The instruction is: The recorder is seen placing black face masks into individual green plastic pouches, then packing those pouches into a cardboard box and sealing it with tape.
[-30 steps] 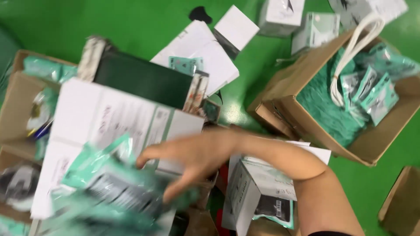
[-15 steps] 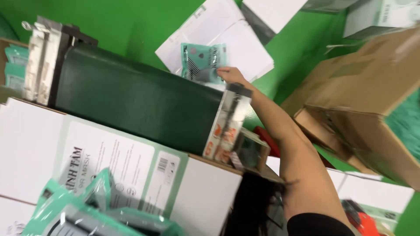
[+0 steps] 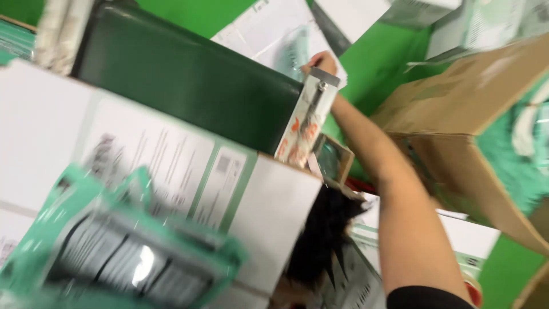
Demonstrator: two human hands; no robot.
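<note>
Green packs: near left, a blurry bunch of green plastic packs (image 3: 123,260) sits low in your view, lying on the big box. You cannot see a hand on them, so you cannot tell what holds them up.

Left hand: it does not show, so you cannot tell if its fingers are open or closed.

White box: the big white box (image 3: 171,166) with a printed label lies flat under the packs, so it works like a little table for them.

Dark green case: behind the white box, a long dark green case (image 3: 189,86) leans at a slant. Its metal end (image 3: 311,111) sticks out to the right.

Right hand: your right hand (image 3: 321,60) is far out past the metal end of the case. Your arm goes over the boxes because the pack lies on the far side.

Fingers: they look curled at the edge of 1 pale green pack (image 3: 294,51), but the picture is blurry, so you cannot tell if they grip it.

Pack place: that pack lies far, on flat white card (image 3: 263,31) on the green floor.

Brown box: on the right, an open brown box (image 3: 457,114) tips over. Green stuff fills its inside (image 3: 523,154).
</note>
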